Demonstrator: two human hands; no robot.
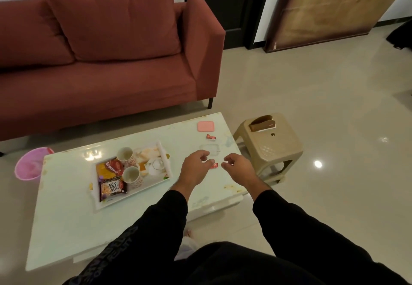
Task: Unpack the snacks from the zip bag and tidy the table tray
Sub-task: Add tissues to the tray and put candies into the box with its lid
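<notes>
"SALTED PEANUTS" on dark snack packet (113, 189) in tray (166, 157).

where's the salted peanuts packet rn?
Head view: the salted peanuts packet lies in the near-left corner of the white tray on the table, just in front of the orange snack packet and beside the nearer cup.

Clear zip bag (210, 150) flat beside tray (166, 157)
</notes>
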